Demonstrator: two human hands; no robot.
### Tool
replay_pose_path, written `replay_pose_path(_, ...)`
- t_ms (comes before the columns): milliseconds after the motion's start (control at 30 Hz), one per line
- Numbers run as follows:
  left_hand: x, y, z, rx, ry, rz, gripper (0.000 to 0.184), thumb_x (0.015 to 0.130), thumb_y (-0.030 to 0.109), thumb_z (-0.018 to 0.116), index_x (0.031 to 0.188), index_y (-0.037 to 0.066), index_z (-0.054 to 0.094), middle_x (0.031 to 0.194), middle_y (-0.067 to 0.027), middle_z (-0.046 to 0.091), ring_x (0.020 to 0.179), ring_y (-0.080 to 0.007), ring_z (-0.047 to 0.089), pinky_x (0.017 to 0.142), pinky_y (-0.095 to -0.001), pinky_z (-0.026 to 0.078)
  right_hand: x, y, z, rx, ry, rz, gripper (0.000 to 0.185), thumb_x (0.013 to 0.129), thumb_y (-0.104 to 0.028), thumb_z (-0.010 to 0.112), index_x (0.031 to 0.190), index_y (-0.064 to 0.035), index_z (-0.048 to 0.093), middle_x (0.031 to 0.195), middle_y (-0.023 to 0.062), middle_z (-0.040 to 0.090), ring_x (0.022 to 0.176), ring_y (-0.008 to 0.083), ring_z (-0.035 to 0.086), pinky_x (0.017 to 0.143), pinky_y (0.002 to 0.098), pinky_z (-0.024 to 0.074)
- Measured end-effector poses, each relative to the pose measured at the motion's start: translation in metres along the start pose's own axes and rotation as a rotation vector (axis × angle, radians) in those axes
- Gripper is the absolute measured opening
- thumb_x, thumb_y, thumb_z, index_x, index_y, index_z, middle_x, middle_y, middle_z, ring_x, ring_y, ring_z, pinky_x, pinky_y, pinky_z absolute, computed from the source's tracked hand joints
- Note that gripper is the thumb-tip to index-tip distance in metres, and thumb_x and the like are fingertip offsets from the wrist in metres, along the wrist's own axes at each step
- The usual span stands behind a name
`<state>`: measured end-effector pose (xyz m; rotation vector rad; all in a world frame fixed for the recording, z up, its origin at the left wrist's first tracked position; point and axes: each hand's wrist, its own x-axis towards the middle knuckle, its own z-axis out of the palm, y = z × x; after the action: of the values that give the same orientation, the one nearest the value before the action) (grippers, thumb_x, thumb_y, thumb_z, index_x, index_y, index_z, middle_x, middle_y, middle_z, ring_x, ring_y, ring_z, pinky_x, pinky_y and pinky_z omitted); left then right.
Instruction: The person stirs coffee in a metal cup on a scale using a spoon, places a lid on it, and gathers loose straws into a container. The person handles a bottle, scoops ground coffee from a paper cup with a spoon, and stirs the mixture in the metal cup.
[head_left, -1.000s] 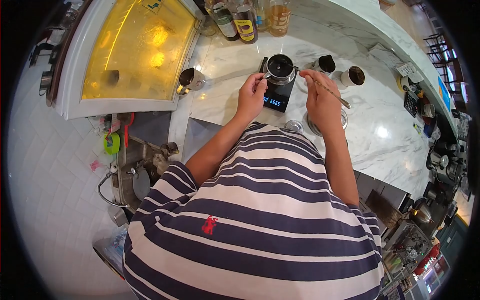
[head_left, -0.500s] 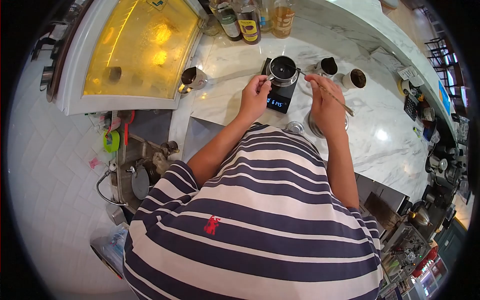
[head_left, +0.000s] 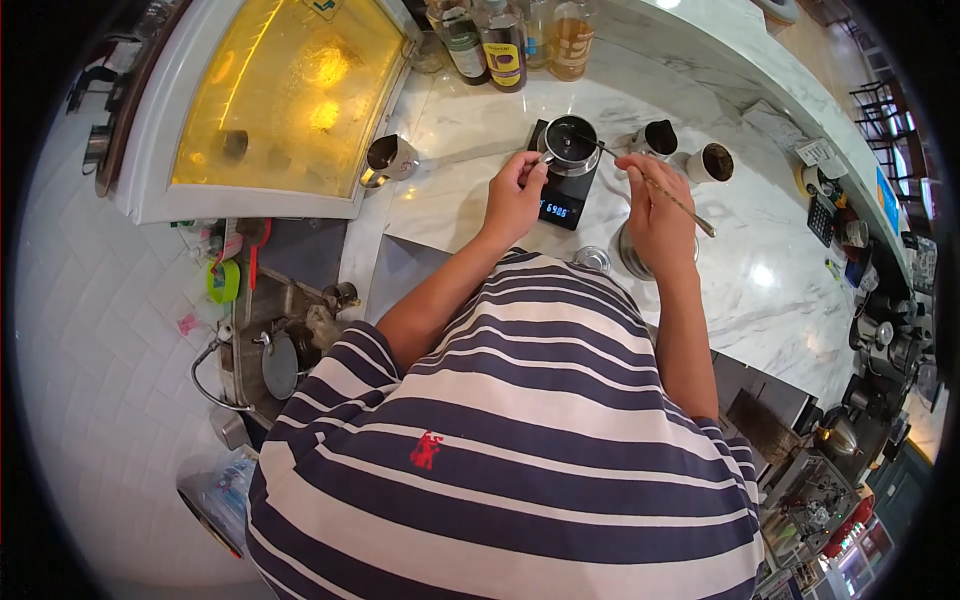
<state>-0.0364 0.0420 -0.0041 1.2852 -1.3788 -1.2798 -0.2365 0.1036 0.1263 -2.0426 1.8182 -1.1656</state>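
Pinching the handle of a round silver-coloured metal pot point(head_left: 580, 167) between closed thumb and fingers of the left hand point(head_left: 513, 205), in the head view. Holding a long thin metal spoon point(head_left: 690, 211) in the right hand point(head_left: 660, 215), thumb and fingers pressed together on the shaft, with the far end reaching into the pot. Resting the dark-centred pot on a flat black digital scale point(head_left: 565, 190) with blurred blue digits.

Around it, seeing to the left a steel pitcher point(head_left: 400, 160) with a spout and handle; to the right a second steel pitcher point(head_left: 646, 143) and beside it a white cup point(head_left: 696, 167) with dark brown contents. Finding a small clear round item point(head_left: 592, 259) near the front edge and a round metal item point(head_left: 632, 256), partly hidden behind the right hand. Standing together beyond the scale, several glass bottles point(head_left: 504, 55), well apart from the pot.

Spreading under all this, a glossy white, grey-veined tabletop point(head_left: 765, 250). At left, showing a yellow-lit glass panel point(head_left: 290, 110) in a white frame, a metal sink with a curved faucet point(head_left: 199, 375), and white wall tiles point(head_left: 100, 350). At far right, showing a black calculator point(head_left: 821, 220) and dark chairs point(head_left: 885, 120) beyond the counter's raised edge.
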Motion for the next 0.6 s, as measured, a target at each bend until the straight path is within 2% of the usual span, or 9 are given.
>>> replay_pose_path(100,0.002,0.008,-0.002,0.017,-0.045,-0.047,0.022,0.106,0.016,0.060,0.120,-0.001,0.064,0.094,-0.0045,0.068,0.086,-0.0112,0.063,0.080,-0.0269,0.053,-0.002,0.000,0.006,-0.007,0.001,-0.054,0.013,0.100,-0.008,0.061,0.109,-0.0053,0.071,0.104,0.0090,0.074,0.102,0.0289,0.069,0.090,0.0419,0.0467)
replay_pose_path(300,0.002,0.006,-0.002,-0.009,-0.043,-0.036,0.024,0.107,0.016,0.058,0.123,-0.001,0.062,0.093,-0.0043,0.067,0.086,-0.0111,0.063,0.081,-0.0268,0.053,0.000,-0.006,0.016,-0.037,0.015,-0.031,0.012,0.100,-0.009,0.063,0.108,-0.0067,0.071,0.104,0.0079,0.074,0.102,0.0267,0.069,0.090,0.0427,0.0461)
replay_pose_path(600,0.010,0.001,-0.004,-0.003,0.010,-0.014,0.026,0.105,0.018,0.061,0.123,0.001,0.065,0.091,-0.0053,0.071,0.084,-0.0114,0.066,0.075,-0.0274,0.052,-0.010,-0.008,0.018,-0.041,0.036,-0.039,0.012,0.101,-0.012,0.062,0.109,-0.0069,0.071,0.103,0.0082,0.074,0.101,0.0270,0.069,0.091,0.0429,0.0455)
